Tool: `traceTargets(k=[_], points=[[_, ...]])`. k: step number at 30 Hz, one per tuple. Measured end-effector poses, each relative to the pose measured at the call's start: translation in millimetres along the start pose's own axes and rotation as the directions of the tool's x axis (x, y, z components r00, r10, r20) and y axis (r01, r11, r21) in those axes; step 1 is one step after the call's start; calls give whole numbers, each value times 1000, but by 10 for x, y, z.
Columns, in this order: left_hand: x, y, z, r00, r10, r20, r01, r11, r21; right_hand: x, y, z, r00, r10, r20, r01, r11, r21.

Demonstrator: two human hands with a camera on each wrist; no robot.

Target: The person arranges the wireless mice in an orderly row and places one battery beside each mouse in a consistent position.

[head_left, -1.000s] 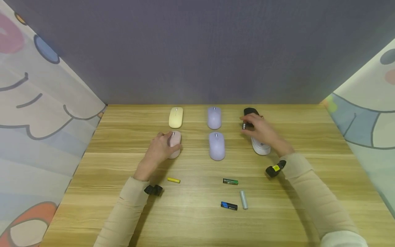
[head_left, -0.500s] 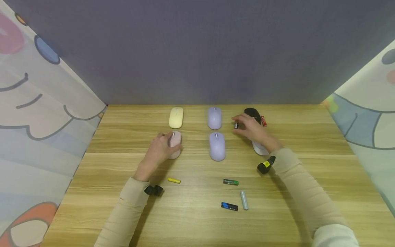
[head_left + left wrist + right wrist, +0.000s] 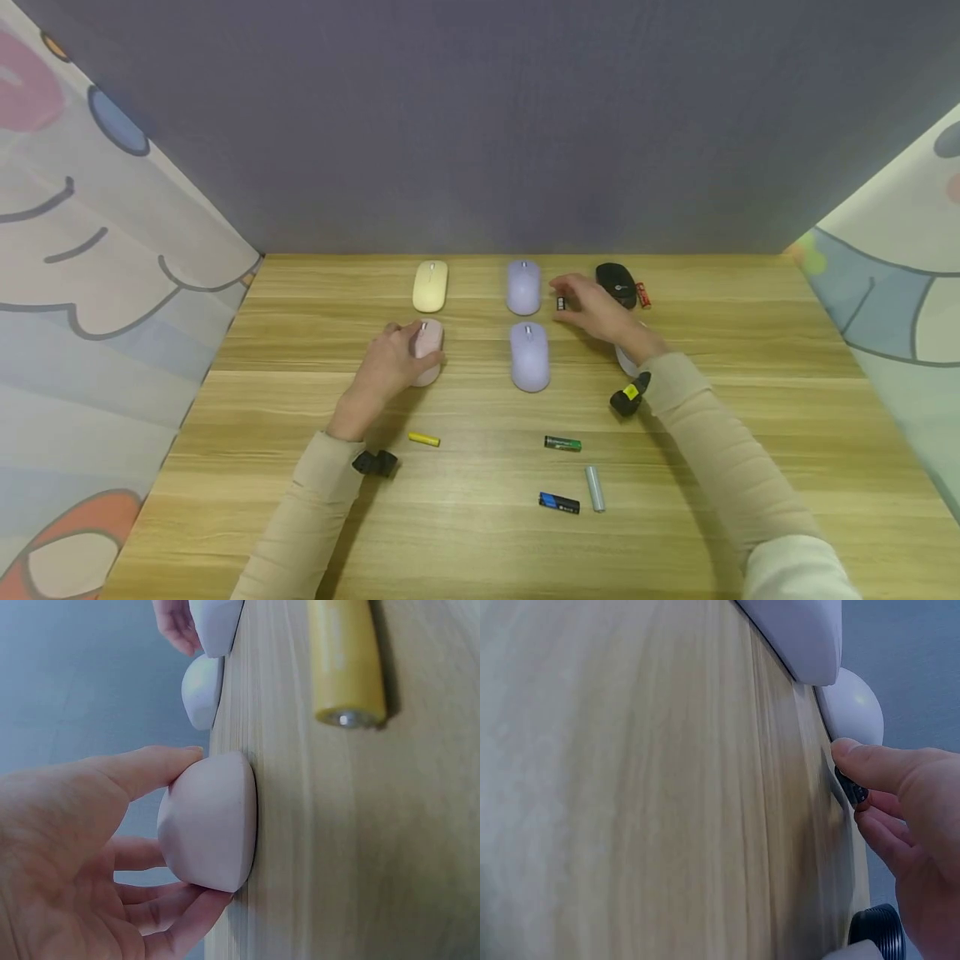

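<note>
My left hand [image 3: 384, 364] grips a pale pink mouse [image 3: 430, 338] by its sides; in the left wrist view the mouse [image 3: 210, 825] sits flat on the wooden table, thumb on one side and fingers on the other. My right hand [image 3: 597, 311] pinches a small black battery with a white label [image 3: 561, 303] between thumb and fingers, low over the table. Just left of it are two lilac mice, a far one [image 3: 523, 288] and a nearer one [image 3: 530, 358]. Partly under my right wrist lies a white mouse [image 3: 626, 361].
A yellow mouse [image 3: 430, 287] stands behind the pink one. At the back right lie a black mouse [image 3: 615, 282] and a red battery [image 3: 643, 295]. Nearer the front are yellow [image 3: 424, 439], green [image 3: 562, 443], silver [image 3: 595, 488] and blue-black [image 3: 558, 502] batteries. A grey panel [image 3: 517, 133] closes off the back.
My right hand has moved left with the black battery, away from the black mouse and towards the lilac mice, uncovering the red battery. My left hand stays on the pink mouse.
</note>
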State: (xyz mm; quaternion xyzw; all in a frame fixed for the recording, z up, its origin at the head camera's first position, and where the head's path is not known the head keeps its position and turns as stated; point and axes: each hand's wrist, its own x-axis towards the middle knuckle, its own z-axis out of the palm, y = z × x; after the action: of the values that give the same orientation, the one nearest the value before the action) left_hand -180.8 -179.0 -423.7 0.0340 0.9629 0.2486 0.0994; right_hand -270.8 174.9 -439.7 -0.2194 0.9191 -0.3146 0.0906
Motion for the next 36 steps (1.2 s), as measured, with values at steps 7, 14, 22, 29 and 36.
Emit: traceTargets(k=[7,14,22,29,36], points=[[7,-1,8,1000,-2,1,2,1000,8,49,20,41,1000,-1,-4,1,1000,10],[-1,8,4,1000,-4,1,4,1000,-5,87,34,55,1000,-4,-17,5,1000,29],[1,-5,9,1000,-4,4,4,1000,-4,116,6,67,1000,-20,-7,21,998,56],[6,1,4,1000,1,3,-1,1000,4,113,-16,66,1000,-12,-4,12,997,73],[0,10,5,1000,7,-3,-7,1000,6,114,8,71,1000,-13,-9,13,997,74]])
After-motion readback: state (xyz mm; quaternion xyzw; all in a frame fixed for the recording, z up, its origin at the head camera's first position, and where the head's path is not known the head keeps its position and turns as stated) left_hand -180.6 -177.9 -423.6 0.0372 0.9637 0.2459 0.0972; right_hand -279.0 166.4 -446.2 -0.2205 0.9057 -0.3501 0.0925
